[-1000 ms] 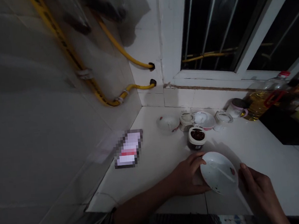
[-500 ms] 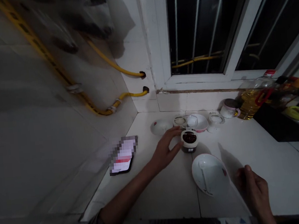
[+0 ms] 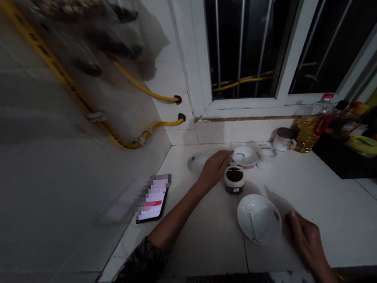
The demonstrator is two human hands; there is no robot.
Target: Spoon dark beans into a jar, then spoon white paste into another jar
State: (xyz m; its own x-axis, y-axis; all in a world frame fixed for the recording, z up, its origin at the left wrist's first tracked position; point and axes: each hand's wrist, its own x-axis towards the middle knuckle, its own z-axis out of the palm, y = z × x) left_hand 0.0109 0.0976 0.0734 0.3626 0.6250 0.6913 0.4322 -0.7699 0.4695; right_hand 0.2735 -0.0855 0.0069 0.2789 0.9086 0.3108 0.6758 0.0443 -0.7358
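My left hand [image 3: 215, 170] reaches to the back of a small jar [image 3: 234, 178] of dark red-brown contents. Its fingertips are together at the edge of the jar's clear raised lid [image 3: 239, 157]. A white bowl [image 3: 260, 212] with a red rim stands in front of the jar, with a white spoon [image 3: 252, 224] lying in it. To the right of that bowl, my right hand [image 3: 305, 235] is closed with the thumb uppermost. Its curled fingers are largely hidden, and whatever they might hold does not show.
Behind the jar are another white bowl [image 3: 248, 156], a glass jar of white contents [image 3: 266, 154] and a lidded cup [image 3: 283, 139]. An oil bottle [image 3: 304, 131] stands at the right by a dark rack [image 3: 338, 157]. A phone [image 3: 152, 204] lies left.
My left hand has moved from beside the jar to its raised lid, and its fingers have come together. My right hand stays closed by the front bowl. The view has shifted slightly.
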